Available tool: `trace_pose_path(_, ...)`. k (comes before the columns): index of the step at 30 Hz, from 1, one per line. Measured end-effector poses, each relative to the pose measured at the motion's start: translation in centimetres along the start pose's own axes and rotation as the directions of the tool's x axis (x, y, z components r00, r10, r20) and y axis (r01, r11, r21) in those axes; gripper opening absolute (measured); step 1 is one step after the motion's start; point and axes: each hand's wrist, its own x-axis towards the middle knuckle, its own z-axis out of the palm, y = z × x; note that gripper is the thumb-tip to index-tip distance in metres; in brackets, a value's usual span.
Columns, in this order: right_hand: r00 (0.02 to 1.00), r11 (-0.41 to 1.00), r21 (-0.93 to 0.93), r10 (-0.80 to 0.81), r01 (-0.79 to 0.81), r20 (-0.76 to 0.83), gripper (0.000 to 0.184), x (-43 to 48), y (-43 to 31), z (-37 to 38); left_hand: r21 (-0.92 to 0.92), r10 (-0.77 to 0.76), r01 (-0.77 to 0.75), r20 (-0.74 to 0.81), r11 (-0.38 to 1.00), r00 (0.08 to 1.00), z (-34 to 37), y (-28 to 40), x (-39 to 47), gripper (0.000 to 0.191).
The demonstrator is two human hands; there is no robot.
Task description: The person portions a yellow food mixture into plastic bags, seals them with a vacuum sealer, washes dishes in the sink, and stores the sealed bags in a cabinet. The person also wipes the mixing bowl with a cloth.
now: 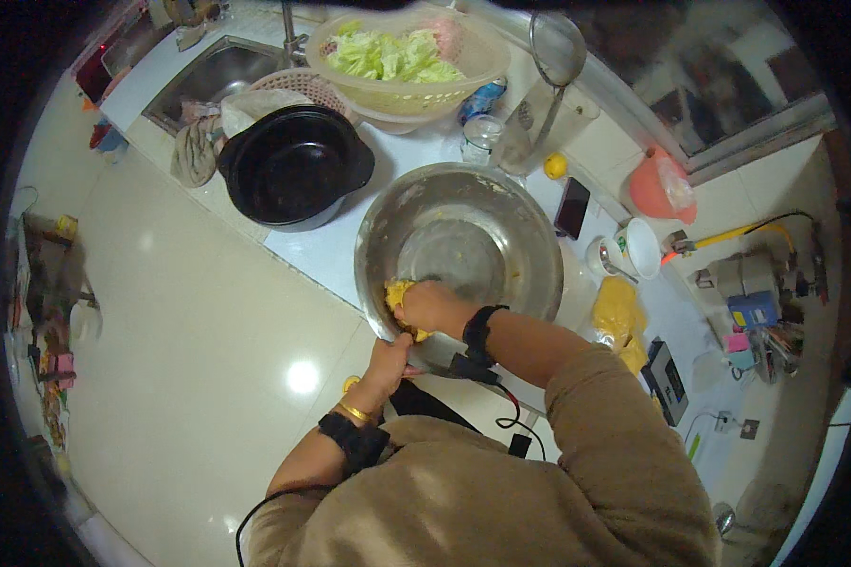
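A wide stainless steel basin (461, 259) sits on the counter in front of me, tilted a little, with pale smears on its inner wall. My left hand (388, 365) grips its near-left rim, thumb on the edge. Inside the basin, my right hand (432, 308) is closed around a crumbly yellow mass (401, 292), which looks like dough, pressed against the near-left wall. The hand hides part of that mass. Both wrists wear black straps, and a cable hangs from the right one.
Left of the basin stands a black pot (294, 166). Behind are a plastic colander (404, 92) of lettuce, a glass jar (481, 138) and a sink (216, 78). To the right lie a smartphone (573, 208), white bowls (638, 248) and a bag of yellow flour-like material (617, 312).
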Motion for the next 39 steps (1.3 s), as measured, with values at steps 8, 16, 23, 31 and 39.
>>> trace_pose_path(8,0.967,0.957,0.264,0.05,-0.118,0.251,0.054,-2.0,1.1,-3.5,0.074,-0.035,0.035,-0.007,0.997,0.999,-0.8,0.7,0.7,0.042)
trace_pose_path(16,0.936,0.964,0.048,-0.243,0.263,-0.253,0.043,3.2,5.3,-1.4,0.021,-0.006,0.007,-0.001,1.0,1.0,-1.2,0.1,1.7,0.044)
trace_pose_path(23,0.884,0.913,0.138,-0.32,0.384,-0.339,0.039,4.1,3.7,1.4,0.058,0.078,-0.075,-0.053,0.995,0.996,-0.4,-0.5,1.2,0.036)
trace_pose_path(31,0.969,0.923,0.315,-0.173,0.223,-0.178,0.039,-0.4,7.2,0.7,-0.027,0.128,-0.136,-0.184,0.99,0.974,1.2,-0.7,-0.1,0.026)
trace_pose_path(39,0.982,0.923,0.339,-0.191,0.181,-0.002,0.054,-5.2,11.1,1.0,0.112,0.04,-0.025,-0.136,0.993,0.99,0.6,0.1,0.0,0.034)
